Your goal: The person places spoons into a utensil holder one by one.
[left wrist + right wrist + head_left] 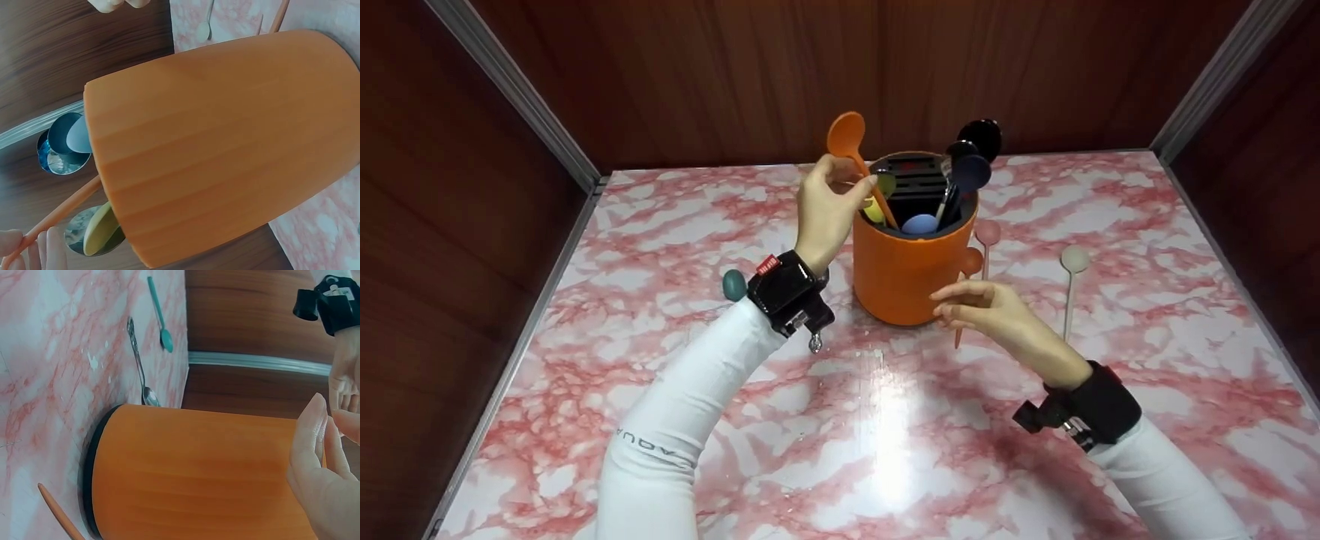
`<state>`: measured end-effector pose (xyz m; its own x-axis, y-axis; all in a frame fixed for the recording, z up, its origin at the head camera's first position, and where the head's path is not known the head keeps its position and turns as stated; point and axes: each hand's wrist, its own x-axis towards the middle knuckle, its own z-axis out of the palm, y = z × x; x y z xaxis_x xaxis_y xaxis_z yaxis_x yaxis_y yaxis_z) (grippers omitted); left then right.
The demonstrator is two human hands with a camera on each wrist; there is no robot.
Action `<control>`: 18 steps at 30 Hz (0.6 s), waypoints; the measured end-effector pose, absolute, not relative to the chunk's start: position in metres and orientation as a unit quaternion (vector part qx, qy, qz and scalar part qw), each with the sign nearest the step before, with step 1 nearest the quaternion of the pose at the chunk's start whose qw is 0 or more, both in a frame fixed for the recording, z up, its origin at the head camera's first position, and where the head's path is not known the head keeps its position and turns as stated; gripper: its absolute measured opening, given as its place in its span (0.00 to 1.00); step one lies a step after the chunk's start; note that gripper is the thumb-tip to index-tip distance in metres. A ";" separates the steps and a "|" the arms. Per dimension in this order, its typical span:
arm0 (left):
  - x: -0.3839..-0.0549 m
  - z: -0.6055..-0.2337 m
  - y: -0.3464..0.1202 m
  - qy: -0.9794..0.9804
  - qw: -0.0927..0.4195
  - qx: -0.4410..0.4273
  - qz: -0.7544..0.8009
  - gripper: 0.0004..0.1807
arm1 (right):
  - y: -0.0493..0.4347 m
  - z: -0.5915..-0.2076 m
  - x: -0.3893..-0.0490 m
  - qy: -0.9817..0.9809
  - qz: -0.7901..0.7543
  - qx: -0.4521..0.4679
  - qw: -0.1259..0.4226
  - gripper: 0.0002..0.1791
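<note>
We seem to be seating or drawing out the orange spoon (846, 135), pinched in our left hand (826, 210); the next move calls for steady guiding. Its handle dips inside the holder (911, 277), toward the table's (780, 480) back edge. Our right hand (997, 311), loosely bent, holds nothing. The spoon looks plain, slim-handled, oval-bowled, leaning left.

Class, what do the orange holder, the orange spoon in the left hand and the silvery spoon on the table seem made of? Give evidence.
Orange holder: probably matt plastic; even colour, soft sheen, no grain.
Orange spoon: likely matt plastic or silicone; one even colour.
Silvery spoon: apparently polished metal; bright, reflective bowl.
</note>
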<state>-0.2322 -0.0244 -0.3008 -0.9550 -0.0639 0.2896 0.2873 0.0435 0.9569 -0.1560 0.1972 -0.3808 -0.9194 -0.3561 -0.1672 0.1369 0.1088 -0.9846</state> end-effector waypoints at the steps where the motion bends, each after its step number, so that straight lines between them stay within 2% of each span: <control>1: -0.232 -0.302 -0.024 -0.711 0.127 -0.080 -0.687 0.07 | 0.197 -0.381 -0.156 0.718 -0.666 -0.076 0.187 0.13; 5: -0.231 -0.306 -0.025 -0.712 0.124 -0.081 -0.686 0.05 | 0.198 -0.384 -0.156 0.707 -0.677 -0.081 0.188 0.09; 18: -0.228 -0.318 -0.028 -0.717 0.090 -0.062 -0.688 0.07 | 0.200 -0.388 -0.154 0.708 -0.676 -0.064 0.193 0.09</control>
<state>-0.2278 -0.0275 -0.3178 -0.9760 -0.0349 0.2150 0.2134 0.0445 0.9759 -0.1537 0.1996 -0.3883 -0.9170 -0.3520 -0.1878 0.1713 0.0777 -0.9821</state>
